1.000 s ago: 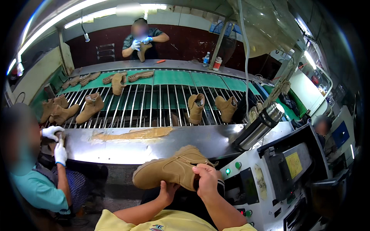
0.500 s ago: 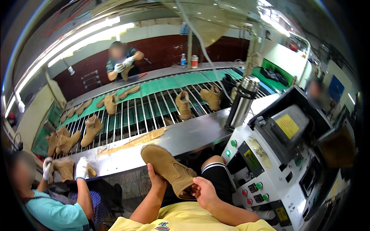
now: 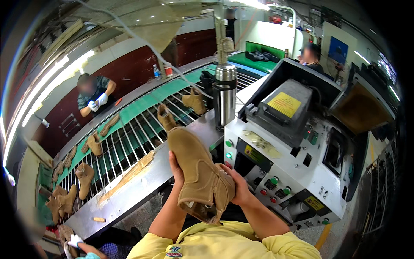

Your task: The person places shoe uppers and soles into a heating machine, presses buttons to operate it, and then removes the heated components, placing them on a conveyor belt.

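Between the two hands, up in front of the yellow shirt, a tan boot (image 3: 194, 168) points its toe away, with its open top toward the chest. The left hand (image 3: 177, 170) is partly curled, gripping the boot along its left side; the right hand (image 3: 239, 187) is closed on the right side of the shaft. Some fingers of both are hidden.

Beyond and left of the hands runs a metal ledge (image 3: 114, 209), with a torn tan strip (image 3: 129, 175) along it. Past that, more boots (image 3: 85, 179) stand or lie on a rack of rods (image 3: 114, 155), backed by a green belt (image 3: 142, 105). A steel flask (image 3: 225, 99) stands ahead of the right hand. Just right of that hand sits a white machine (image 3: 284, 151) with green and red buttons. Across the rack, far ahead to the left, is a co-worker (image 3: 92, 93) in white gloves; a red-capped jar (image 3: 168, 70) stands beside a bottle (image 3: 156, 71).
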{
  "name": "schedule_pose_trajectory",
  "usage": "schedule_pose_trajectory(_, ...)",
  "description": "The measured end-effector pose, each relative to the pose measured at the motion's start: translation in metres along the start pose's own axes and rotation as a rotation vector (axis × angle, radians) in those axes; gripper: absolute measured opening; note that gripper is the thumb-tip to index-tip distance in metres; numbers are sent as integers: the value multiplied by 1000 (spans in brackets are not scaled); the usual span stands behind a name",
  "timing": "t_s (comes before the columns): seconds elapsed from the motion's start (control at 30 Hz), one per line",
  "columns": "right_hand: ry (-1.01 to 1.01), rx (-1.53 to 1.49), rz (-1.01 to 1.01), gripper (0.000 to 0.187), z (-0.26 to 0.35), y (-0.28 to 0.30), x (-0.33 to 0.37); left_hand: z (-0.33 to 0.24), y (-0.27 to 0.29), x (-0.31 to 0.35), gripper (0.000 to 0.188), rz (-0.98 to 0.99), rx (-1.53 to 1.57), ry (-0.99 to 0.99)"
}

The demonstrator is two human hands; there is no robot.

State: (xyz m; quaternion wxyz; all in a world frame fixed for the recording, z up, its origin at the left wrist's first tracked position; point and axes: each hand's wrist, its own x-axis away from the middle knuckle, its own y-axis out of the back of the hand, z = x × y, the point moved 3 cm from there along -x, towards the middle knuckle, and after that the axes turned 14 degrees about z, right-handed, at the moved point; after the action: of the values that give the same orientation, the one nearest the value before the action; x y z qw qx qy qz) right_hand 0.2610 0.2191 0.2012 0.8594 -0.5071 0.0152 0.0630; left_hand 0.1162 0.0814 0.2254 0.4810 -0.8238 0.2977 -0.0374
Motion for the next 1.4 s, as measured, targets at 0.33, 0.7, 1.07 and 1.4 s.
schedule_pose_trajectory(0.33, -110, -127, -1, 76, 0, 98, 111, 128, -89, 4, 70, 236, 204, 635)
schedule_pose_trajectory(0.7, 250, -65, 95, 89, 40, 91, 225, 259, -150, 46, 72, 558, 372, 1092)
schedule_pose_trajectory(1.07, 619, 82, -183, 71, 106, 70, 297, 321, 64, 1, 23, 706, -1671, 395)
schedule_pose_trajectory(1.4, 582, 1169, -1322, 107, 372, 5, 315, 302, 105, -29, 8, -15, -534, 839)
